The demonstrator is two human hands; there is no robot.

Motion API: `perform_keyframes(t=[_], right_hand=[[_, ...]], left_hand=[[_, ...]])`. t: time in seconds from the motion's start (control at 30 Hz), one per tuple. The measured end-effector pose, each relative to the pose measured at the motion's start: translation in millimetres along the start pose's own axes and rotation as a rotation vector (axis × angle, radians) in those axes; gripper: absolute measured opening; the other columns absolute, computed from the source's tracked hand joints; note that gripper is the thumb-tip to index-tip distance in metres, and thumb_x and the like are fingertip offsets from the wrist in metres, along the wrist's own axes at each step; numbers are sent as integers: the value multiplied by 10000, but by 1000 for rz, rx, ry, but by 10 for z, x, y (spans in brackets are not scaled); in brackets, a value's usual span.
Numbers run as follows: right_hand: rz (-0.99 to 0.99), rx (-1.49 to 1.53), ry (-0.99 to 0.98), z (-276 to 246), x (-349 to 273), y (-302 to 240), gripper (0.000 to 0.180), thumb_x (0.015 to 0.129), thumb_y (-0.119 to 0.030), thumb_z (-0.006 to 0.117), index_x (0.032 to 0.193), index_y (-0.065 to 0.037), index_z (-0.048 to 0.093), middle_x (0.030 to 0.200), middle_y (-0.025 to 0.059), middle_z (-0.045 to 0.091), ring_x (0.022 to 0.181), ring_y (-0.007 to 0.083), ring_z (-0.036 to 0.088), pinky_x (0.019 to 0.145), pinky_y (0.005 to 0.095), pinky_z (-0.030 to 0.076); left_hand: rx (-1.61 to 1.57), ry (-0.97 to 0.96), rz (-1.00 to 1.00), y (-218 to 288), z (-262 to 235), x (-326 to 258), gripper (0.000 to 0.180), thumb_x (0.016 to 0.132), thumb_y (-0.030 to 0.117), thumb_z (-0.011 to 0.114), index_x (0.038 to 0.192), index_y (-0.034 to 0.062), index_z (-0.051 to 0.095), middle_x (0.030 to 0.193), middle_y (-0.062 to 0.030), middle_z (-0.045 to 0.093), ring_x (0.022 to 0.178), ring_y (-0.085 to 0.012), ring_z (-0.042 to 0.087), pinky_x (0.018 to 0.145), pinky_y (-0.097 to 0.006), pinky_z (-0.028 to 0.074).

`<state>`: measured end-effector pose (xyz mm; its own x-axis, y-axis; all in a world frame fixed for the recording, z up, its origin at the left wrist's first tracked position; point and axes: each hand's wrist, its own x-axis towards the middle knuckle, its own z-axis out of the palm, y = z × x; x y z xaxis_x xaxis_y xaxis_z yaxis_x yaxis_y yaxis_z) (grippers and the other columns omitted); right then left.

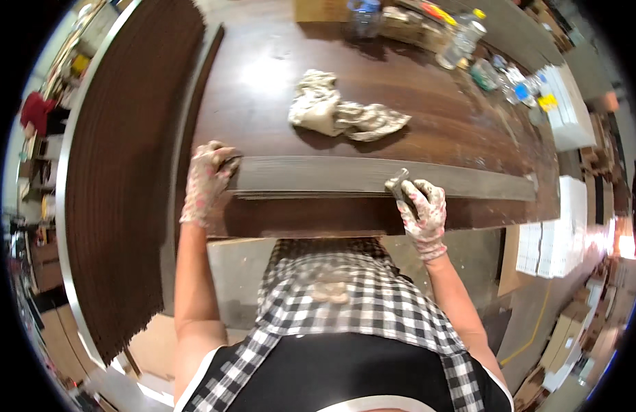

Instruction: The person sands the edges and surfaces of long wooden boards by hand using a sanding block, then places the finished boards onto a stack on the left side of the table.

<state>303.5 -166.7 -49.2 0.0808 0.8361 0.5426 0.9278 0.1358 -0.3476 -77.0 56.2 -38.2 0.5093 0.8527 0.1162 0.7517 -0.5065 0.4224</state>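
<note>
Both my hands wear white gloves with pink patches, their fingers smeared dark. A stack of long, flat grey strips lies crosswise near the table's front edge. At the stack's left end, my left hand has its fingers curled in against the strip's tip. My right hand is closed over the right part of the strips, pinching a small, shiny grey piece whose kind I cannot make out. Beyond the strips lies a crumpled, stained cream cloth, touched by neither hand.
The brown table carries clear bottles and small clutter at the back right. A tall stack of dark brown panels stands close on my left. White stacked panels are on the right. Far left, a person in red is present.
</note>
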Motion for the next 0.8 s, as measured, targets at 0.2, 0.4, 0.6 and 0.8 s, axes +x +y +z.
perform_keyframes(t=[0.2, 0.4, 0.6, 0.8], right_hand=[[-334, 274, -276, 751, 737, -973, 408, 738, -123, 801, 1136, -159, 720, 1104, 106, 677, 917, 332, 654, 805, 445, 542], [-720, 359, -392, 1658, 1146, -2015, 286, 856, -134, 628, 1134, -164, 688, 1106, 110, 631, 973, 312, 622, 799, 447, 518], [-637, 234, -415, 914, 955, -1363, 307, 792, -109, 717, 1094, -161, 706, 1065, 95, 649, 883, 270, 632, 746, 435, 520], [-262, 158, -266, 134, 402, -642, 497, 667, -67, 823, 1145, -128, 701, 1013, 118, 687, 839, 307, 646, 709, 430, 521]], left_hand=[[-584, -124, -248, -156, 9, 55, 158, 839, 150, 809, 876, 36, 707, 821, 29, 614, 799, -94, 560, 733, -266, 465], [-691, -296, -416, -250, -168, 149, 143, 836, 147, 830, 882, 37, 750, 789, 21, 705, 750, -60, 593, 705, -264, 495], [-929, -303, -263, -446, -46, 124, 180, 815, 183, 840, 908, 58, 750, 809, 22, 713, 782, -82, 617, 728, -270, 507], [-471, 64, -124, -468, 65, 20, 205, 930, 110, 729, 1129, 60, 731, 980, -20, 696, 876, -93, 600, 785, -265, 502]])
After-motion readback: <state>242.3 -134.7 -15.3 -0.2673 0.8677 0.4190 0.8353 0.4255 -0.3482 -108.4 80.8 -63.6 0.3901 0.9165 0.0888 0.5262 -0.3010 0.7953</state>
